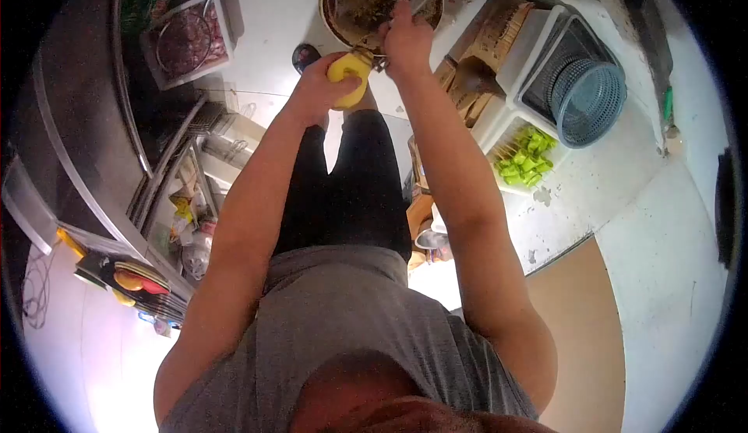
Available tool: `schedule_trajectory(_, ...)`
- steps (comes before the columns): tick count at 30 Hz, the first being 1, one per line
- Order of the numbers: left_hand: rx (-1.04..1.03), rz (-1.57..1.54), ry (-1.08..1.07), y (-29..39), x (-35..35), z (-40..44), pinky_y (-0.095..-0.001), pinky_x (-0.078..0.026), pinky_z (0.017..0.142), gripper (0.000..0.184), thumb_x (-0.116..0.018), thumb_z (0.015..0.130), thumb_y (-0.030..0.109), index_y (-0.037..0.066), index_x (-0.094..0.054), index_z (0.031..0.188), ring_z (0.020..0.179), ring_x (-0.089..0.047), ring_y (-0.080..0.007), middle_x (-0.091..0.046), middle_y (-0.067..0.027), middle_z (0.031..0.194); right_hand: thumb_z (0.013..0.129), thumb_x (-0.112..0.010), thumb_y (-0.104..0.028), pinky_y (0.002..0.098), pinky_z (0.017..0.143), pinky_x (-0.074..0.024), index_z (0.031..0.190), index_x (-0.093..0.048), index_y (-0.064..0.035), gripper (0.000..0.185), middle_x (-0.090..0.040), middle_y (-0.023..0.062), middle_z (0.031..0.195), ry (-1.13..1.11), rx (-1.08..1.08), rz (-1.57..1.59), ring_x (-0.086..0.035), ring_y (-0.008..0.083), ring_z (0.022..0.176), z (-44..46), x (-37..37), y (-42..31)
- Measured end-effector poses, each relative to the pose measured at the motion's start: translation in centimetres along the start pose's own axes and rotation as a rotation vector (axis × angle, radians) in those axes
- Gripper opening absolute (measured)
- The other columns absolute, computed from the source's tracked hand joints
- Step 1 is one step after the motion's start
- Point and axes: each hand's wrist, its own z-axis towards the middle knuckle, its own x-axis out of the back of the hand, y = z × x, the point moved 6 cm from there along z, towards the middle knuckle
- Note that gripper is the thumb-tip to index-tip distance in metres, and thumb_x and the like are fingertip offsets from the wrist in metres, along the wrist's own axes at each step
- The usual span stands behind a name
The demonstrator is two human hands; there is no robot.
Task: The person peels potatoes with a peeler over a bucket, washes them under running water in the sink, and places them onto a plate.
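Note:
My left hand (318,90) is closed around a peeled yellow potato (351,79), with the thumb across its near side. Close to the potato's right side, my right hand (407,42) grips a peeler. Its pale handle (422,0) sticks out beyond the fingers, and a metal head (379,63) shows by the potato. The peeler's middle is hidden in the fist. Just beyond both hands is a round bin (326,14) with brown scraps inside.
On the left, a white tub (228,24) holds dark red pieces under a wire ring. To the right are cardboard boxes (499,32), a blue-grey basket (592,106) and a container of green cut vegetables (526,156). A dark shoe (305,58) stands on the floor.

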Motion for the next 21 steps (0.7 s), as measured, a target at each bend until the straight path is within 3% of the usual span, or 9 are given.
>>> schedule_trajectory(3,-0.114,0.099,0.020,0.3,0.0,-0.2,-0.0291,-0.049,0.084,0.052,-0.071,0.076,0.017,-0.001,-0.053,0.121,0.095,-0.060,-0.0171,-0.062,-0.0103,0.105,0.093,-0.052,-0.033,0.0414,0.049,-0.0440,0.082,-0.052,0.0034,0.038,-0.054,0.0112,0.062,0.131,-0.057,0.194,-0.055,0.0205,0.055,2.8,2.0,0.6)
schedule_trajectory(4,-0.134,0.166,0.032,1.2,-0.3,-0.6,-0.0293,-0.049,0.084,0.052,-0.072,0.075,0.017,-0.001,-0.053,0.120,0.095,-0.061,-0.0175,-0.062,-0.0110,0.105,0.092,-0.052,-0.036,0.0416,0.054,-0.0451,0.079,-0.054,0.0052,0.044,-0.057,0.0139,0.064,0.146,-0.205,0.387,-0.058,0.0221,0.059,2.2,2.0,0.7)
schedule_trajectory(7,-0.186,0.403,0.083,2.0,-0.1,-0.2,-0.0296,-0.048,0.086,0.056,-0.072,0.075,0.018,-0.001,-0.050,0.123,0.097,-0.060,-0.0196,-0.061,-0.0126,0.108,0.092,-0.046,-0.033,0.0347,0.049,-0.0449,0.088,-0.055,0.0015,0.036,-0.056,0.0092,0.071,0.071,-0.063,-0.082,-0.053,0.0209,0.055,0.3,1.4,-0.2)
schedule_trajectory(11,-0.289,0.508,0.098,2.2,-0.4,-0.4,-0.0311,-0.048,0.088,0.056,-0.071,0.074,0.019,0.000,-0.050,0.122,0.101,-0.059,-0.0213,-0.059,-0.0145,0.110,0.091,-0.048,-0.033,0.0344,0.045,-0.0406,0.085,-0.056,0.0023,0.037,-0.054,0.0099,0.064,0.242,0.134,-0.333,-0.051,0.0191,0.053,3.8,3.1,2.5)
schedule_trajectory(12,-0.353,0.541,0.140,3.2,-0.5,-1.0,-0.0347,-0.048,0.086,0.051,-0.072,0.070,0.017,0.001,-0.053,0.114,0.098,-0.060,-0.0301,-0.060,-0.0173,0.106,0.090,-0.049,-0.034,0.0333,0.043,-0.0377,0.081,-0.055,0.0020,0.037,-0.053,0.0096,0.062,0.277,0.062,-0.106,-0.050,0.0179,0.052,2.8,3.4,1.0)
schedule_trajectory(15,-0.464,0.623,0.161,4.4,-0.4,-1.4,-0.0367,-0.046,0.088,0.050,-0.072,0.068,0.017,0.001,-0.053,0.112,0.099,-0.058,-0.0320,-0.059,-0.0174,0.104,0.090,-0.050,-0.033,0.0328,0.044,-0.0382,0.078,-0.053,0.0029,0.038,-0.053,0.0088,0.062,0.173,-0.122,0.151,-0.049,0.0185,0.053,1.3,2.6,0.2)
schedule_trajectory(16,-0.467,0.651,0.169,4.5,-0.4,-1.3,-0.0373,-0.046,0.088,0.050,-0.072,0.068,0.016,0.001,-0.053,0.112,0.100,-0.057,-0.0328,-0.058,-0.0174,0.104,0.089,-0.052,-0.034,0.0319,0.044,-0.0372,0.078,-0.054,0.0004,0.036,-0.053,0.0074,0.062,0.101,-0.187,0.060,-0.048,0.0176,0.051,-0.3,1.9,-0.4)
schedule_trajectory(18,-0.466,0.706,0.172,4.7,-0.7,-1.3,-0.0385,-0.045,0.089,0.050,-0.071,0.067,0.016,0.001,-0.053,0.111,0.101,-0.055,-0.0344,-0.057,-0.0175,0.105,0.089,-0.053,-0.035,0.0313,0.043,-0.0356,0.077,-0.054,-0.0019,0.035,-0.052,0.0065,0.062,0.073,-0.068,-0.092,-0.048,0.0167,0.050,1.3,1.9,2.0)
schedule_trajectory(21,-0.633,0.800,0.172,5.3,-1.3,-2.1,-0.0395,-0.045,0.089,0.049,-0.070,0.067,0.015,0.002,-0.053,0.111,0.101,-0.054,-0.0353,-0.056,-0.0177,0.106,0.089,-0.055,-0.037,0.0300,0.041,-0.0325,0.080,-0.056,-0.0045,0.034,-0.050,0.0051,0.061,0.050,0.101,-0.014,-0.045,0.0150,0.047,3.8,3.0,3.7)
